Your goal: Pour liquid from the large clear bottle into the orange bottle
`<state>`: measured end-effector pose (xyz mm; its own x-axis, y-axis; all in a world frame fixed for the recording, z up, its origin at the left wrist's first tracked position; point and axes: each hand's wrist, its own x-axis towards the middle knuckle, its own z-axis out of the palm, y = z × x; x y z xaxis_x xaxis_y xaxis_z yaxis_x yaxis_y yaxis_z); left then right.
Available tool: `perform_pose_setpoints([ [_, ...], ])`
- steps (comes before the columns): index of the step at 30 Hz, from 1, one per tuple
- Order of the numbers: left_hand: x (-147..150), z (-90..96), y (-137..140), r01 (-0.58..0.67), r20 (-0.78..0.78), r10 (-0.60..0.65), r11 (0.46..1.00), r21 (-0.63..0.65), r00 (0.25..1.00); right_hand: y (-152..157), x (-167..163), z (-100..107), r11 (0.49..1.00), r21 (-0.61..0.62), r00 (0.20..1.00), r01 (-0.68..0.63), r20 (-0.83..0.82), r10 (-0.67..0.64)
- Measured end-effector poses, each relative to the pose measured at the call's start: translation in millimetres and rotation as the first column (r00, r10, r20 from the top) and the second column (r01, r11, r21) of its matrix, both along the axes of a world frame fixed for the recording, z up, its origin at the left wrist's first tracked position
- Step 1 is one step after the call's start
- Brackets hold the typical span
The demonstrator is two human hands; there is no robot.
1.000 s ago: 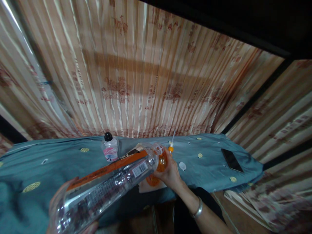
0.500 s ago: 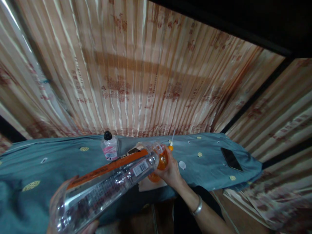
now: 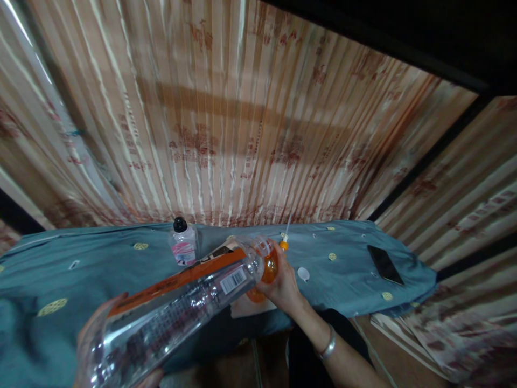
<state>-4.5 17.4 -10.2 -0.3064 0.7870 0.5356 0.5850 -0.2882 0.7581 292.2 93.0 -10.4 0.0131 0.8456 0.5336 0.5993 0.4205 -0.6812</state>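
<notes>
A large clear plastic bottle (image 3: 177,312) with an orange-edged label and a barcode lies tilted across the view, its neck up and to the right. My left hand (image 3: 91,328) is wrapped round its base at the lower left. My right hand (image 3: 286,283), with a silver bangle on the wrist, grips a small orange bottle (image 3: 269,269) behind the big bottle's neck. The two bottle mouths are close together; whether they touch I cannot tell. Below the orange bottle is a pale flat piece (image 3: 242,308), partly hidden.
On the teal patterned cloth (image 3: 339,291) stand a clear bottle (image 3: 183,248) with a black cap and pink label, an orange pump top (image 3: 284,245) with a thin tube, a white round disc (image 3: 303,274) and a black phone (image 3: 385,264). A pleated curtain (image 3: 242,134) hangs behind.
Both hands and the two bottles keep nearly the same position. The whole view has shifted very slightly.
</notes>
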Motion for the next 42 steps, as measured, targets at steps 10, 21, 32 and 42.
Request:
perform_pose_setpoints([
  [10,-2,1.1,0,0.024,0.170,-0.030,0.999,0.039,0.985,-1,0,-2,1.000,-0.009,1.000,-0.005,-0.012,0.005],
  [21,-6,-5.7,1,0.006,0.088,-0.016,0.994,0.112,0.996,-1,-1,-3,1.000,0.002,1.000,0.004,-0.011,-0.004],
  [32,7,9.0,-5,0.008,0.229,-0.013,1.000,0.022,0.973,-1,-2,-1,1.000,-0.025,1.000,0.003,-0.028,-0.003],
  [42,6,14.6,-5,0.028,0.158,-0.036,0.998,0.053,0.987,-1,-2,-2,1.000,-0.010,1.000,0.004,-0.008,-0.004],
])
